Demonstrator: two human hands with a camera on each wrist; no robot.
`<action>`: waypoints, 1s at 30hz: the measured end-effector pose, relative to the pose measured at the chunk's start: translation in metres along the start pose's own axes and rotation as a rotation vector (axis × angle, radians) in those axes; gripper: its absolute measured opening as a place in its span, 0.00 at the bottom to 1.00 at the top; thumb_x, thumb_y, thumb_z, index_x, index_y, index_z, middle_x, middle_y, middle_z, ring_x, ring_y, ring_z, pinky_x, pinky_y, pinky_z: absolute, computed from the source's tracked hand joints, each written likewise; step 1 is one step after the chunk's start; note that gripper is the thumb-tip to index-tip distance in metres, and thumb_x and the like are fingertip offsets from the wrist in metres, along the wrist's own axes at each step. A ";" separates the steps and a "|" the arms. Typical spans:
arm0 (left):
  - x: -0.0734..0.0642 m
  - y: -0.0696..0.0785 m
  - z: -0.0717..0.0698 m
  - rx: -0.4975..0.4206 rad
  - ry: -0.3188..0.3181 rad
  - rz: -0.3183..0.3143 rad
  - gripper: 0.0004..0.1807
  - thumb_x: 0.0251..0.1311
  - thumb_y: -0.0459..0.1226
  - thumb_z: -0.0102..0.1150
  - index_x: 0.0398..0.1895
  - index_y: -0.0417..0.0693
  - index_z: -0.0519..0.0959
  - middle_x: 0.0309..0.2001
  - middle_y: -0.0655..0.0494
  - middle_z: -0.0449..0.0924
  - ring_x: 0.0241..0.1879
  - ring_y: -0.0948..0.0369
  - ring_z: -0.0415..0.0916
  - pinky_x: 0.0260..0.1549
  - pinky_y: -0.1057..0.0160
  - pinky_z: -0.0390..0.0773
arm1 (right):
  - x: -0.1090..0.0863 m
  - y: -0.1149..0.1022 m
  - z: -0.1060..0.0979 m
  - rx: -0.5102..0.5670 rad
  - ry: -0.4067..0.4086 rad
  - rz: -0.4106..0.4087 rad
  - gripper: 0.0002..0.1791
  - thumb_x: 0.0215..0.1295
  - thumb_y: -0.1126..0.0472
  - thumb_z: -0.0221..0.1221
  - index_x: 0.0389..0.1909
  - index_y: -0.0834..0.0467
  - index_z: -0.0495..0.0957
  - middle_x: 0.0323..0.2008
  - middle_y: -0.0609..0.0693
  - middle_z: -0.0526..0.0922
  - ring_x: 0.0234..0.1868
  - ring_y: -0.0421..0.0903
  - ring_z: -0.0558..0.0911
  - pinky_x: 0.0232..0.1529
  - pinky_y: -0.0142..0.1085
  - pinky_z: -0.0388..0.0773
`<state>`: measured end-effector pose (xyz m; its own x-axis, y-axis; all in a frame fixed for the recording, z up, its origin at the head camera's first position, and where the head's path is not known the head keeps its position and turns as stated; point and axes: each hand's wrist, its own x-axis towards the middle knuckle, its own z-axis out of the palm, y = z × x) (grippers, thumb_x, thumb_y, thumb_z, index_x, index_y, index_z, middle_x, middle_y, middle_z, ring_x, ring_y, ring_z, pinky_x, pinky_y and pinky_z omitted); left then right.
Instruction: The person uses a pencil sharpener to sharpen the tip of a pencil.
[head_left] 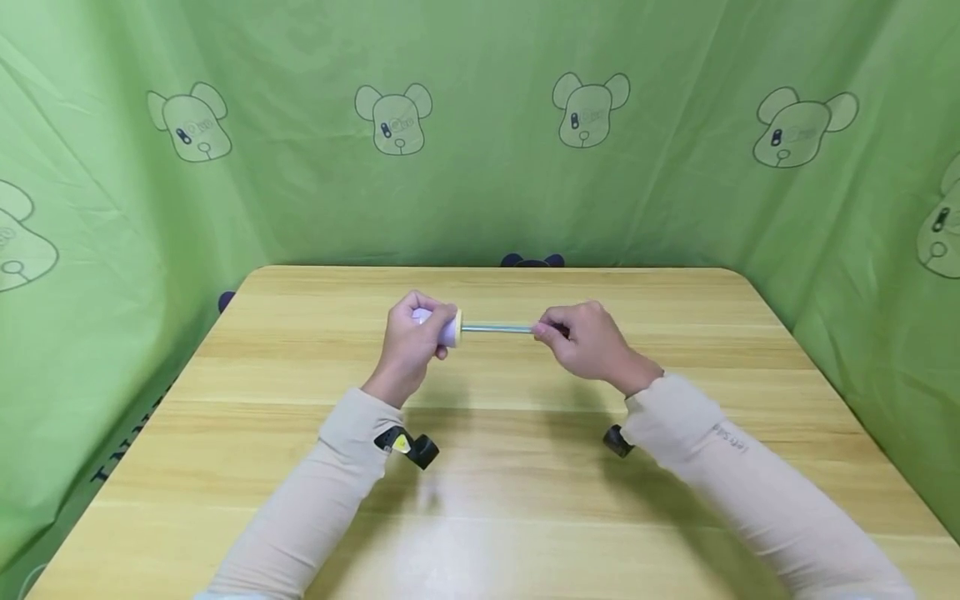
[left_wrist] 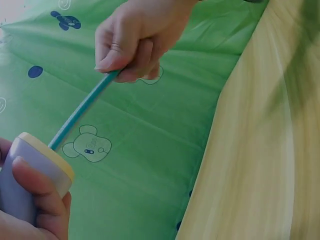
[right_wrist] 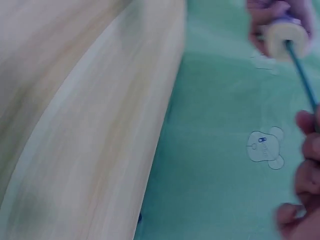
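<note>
A lavender pencil sharpener [head_left: 449,330] with a cream-yellow face is gripped in my left hand [head_left: 406,346], thumb along its side. From the hole in that face a teal pencil [head_left: 497,329] runs out to the right. My right hand [head_left: 592,343] pinches the pencil's far end between thumb and curled fingers. Both hands are held up over the table. In the left wrist view the sharpener [left_wrist: 45,167] and the long bare stretch of pencil [left_wrist: 82,111] show plainly. The pencil's tip is hidden inside the sharpener [right_wrist: 276,44], which looks blurred in the right wrist view.
A wood-grain table [head_left: 517,483] lies below the hands. Behind it and along both sides hangs a green curtain [head_left: 480,200] printed with bear heads. Small black wrist cameras [head_left: 423,452] hang beneath the beige sleeves [head_left: 300,512].
</note>
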<state>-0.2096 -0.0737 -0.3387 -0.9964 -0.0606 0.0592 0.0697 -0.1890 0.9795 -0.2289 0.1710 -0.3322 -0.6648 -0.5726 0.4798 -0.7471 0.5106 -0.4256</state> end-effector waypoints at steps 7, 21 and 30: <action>0.000 -0.002 0.000 -0.015 -0.061 -0.005 0.07 0.59 0.28 0.58 0.35 0.36 0.69 0.42 0.41 0.67 0.26 0.58 0.70 0.13 0.70 0.71 | 0.007 -0.004 -0.014 0.086 -0.232 0.252 0.13 0.72 0.60 0.54 0.27 0.59 0.81 0.13 0.44 0.68 0.15 0.39 0.62 0.22 0.35 0.64; 0.001 -0.004 -0.002 -0.036 -0.098 -0.020 0.07 0.61 0.28 0.58 0.36 0.37 0.69 0.43 0.40 0.66 0.29 0.57 0.70 0.15 0.70 0.72 | -0.001 0.006 -0.003 -0.267 0.103 -0.258 0.05 0.56 0.66 0.66 0.23 0.58 0.84 0.12 0.42 0.76 0.11 0.32 0.63 0.17 0.32 0.60; 0.001 -0.005 -0.007 0.092 -0.209 0.036 0.13 0.60 0.29 0.61 0.43 0.36 0.68 0.46 0.40 0.70 0.33 0.55 0.72 0.25 0.66 0.77 | 0.001 0.000 -0.012 -0.202 -0.098 -0.002 0.09 0.68 0.61 0.59 0.31 0.60 0.84 0.13 0.39 0.68 0.13 0.35 0.61 0.18 0.33 0.64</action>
<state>-0.2107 -0.0801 -0.3450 -0.9824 0.1404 0.1232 0.1098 -0.0998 0.9889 -0.2294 0.1783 -0.3220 -0.6677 -0.6284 0.3990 -0.7394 0.6222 -0.2573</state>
